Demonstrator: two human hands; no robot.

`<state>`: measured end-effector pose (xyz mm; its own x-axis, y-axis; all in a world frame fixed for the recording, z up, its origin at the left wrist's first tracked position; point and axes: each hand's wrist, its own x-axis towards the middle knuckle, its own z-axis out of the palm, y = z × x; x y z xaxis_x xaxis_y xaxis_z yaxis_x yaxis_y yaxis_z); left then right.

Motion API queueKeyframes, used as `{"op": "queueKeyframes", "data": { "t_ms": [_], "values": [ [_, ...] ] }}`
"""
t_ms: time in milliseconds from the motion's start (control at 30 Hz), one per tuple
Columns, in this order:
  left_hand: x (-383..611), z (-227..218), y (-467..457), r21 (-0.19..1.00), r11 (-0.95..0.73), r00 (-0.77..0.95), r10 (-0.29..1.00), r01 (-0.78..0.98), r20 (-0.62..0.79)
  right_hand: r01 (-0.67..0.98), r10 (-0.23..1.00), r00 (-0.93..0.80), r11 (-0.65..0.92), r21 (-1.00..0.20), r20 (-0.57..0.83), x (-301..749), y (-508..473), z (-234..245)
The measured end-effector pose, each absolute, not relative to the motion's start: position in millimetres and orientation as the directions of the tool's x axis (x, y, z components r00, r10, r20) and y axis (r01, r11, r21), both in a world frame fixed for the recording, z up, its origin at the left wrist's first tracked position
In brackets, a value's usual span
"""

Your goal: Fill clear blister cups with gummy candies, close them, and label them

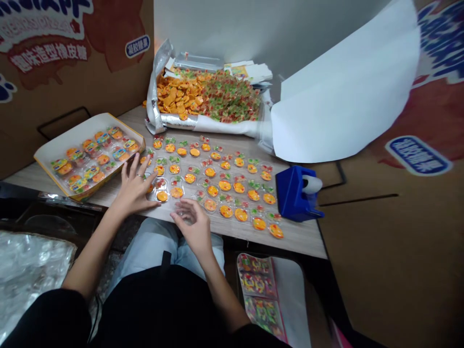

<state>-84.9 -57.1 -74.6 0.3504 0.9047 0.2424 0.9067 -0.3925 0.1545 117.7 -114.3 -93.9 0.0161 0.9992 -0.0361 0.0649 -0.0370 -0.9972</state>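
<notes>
My left hand [135, 188] is spread over the left end of the rows, fingers apart, partly covering a few small clear trays. Close to its thumb sits a clear tray with an orange gummy disc [162, 195] and red gummy pieces. My right hand [194, 224] is at the table's front edge with its fingers curved and its thumb apart. Whether clear plastic lies between those fingers is hard to see. Just beyond it is another tray with an orange gummy disc [176, 192]. Several more such trays, with red or green gummies, stretch to the right.
A display box [43, 157] of packed candies stands at left. Behind the rows, a foil-lined bag [155, 116] holds loose orange discs and red-green gummies. A blue tape dispenser [292, 193] stands at right, below a white sheet [340, 96]. Clear plastic pieces [32, 275] fill a container lower left.
</notes>
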Motion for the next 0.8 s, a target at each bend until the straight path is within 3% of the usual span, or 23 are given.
{"op": "queueKeyframes", "data": {
  "t_ms": [167, 267, 533, 667, 800],
  "values": [
    [-73, -69, -47, 0.096, -0.403, 0.382, 0.906, 0.91, 0.183, 0.288, 0.991, 0.047, 0.107, -0.952, 0.126, 120, -118, -109],
    [-63, -71, -50, 0.106, -0.385, 0.361, 0.913, 0.917, 0.19, 0.451, 0.961, 0.06, 0.217, -0.866, 0.272, 129, -115, -115],
    [-38, -83, -94, 0.153, -0.271, 0.242, 0.952, 0.95, 0.186, 0.652, 0.869, -0.087, 0.42, -0.632, 0.488, 122, -117, -113],
    [-52, -78, -108, 0.155, -0.245, 0.222, 0.963, 0.957, 0.152, 0.774, 0.861, -0.106, 0.386, -0.502, 0.498, 108, -119, -112],
    [-64, -75, -107, 0.146, -0.345, 0.32, 0.932, 0.927, 0.168, 0.845, 0.852, -0.107, 0.35, -0.405, 0.513, 99, -118, -117]
  ]
}}
